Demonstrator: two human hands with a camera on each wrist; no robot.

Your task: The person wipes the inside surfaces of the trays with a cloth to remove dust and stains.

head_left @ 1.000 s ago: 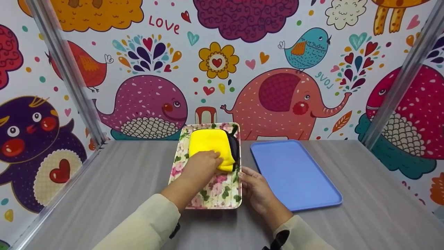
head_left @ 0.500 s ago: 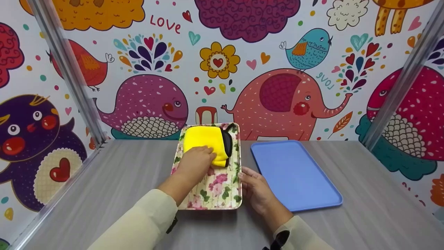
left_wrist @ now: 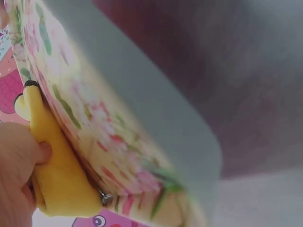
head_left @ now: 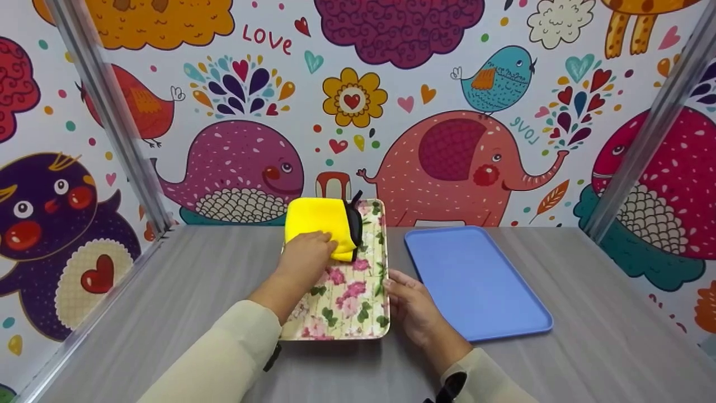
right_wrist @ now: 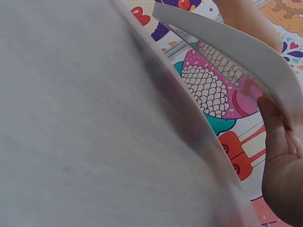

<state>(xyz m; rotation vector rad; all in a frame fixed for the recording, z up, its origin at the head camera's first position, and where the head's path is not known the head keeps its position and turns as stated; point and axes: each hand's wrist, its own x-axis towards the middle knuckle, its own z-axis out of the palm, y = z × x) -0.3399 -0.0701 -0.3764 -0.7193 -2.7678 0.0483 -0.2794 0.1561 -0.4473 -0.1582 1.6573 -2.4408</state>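
Note:
A floral tray [head_left: 347,308] is tilted up off the table, its right edge held by my right hand [head_left: 417,308], thumb over the rim. On the tray's upper left part lies a yellow cloth [head_left: 316,215] with black trim, which my left hand [head_left: 305,263] grips and presses against the surface. In the left wrist view the left fingers [left_wrist: 42,152] pinch the folded yellow cloth [left_wrist: 64,179] against the floral face. The right wrist view has the tray's pale underside [right_wrist: 236,42] and my right hand [right_wrist: 284,165] at its edge.
A blue tray [head_left: 481,280] lies on the grey wooden table [head_left: 207,291], right of the floral tray. Behind the table stands a wall [head_left: 347,151] printed with cartoon animals, with metal posts [head_left: 112,112] at its corners.
My left hand and the yellow cloth have moved left and slightly up across the floral tray, uncovering more of its right side. My right hand and the tray have barely moved.

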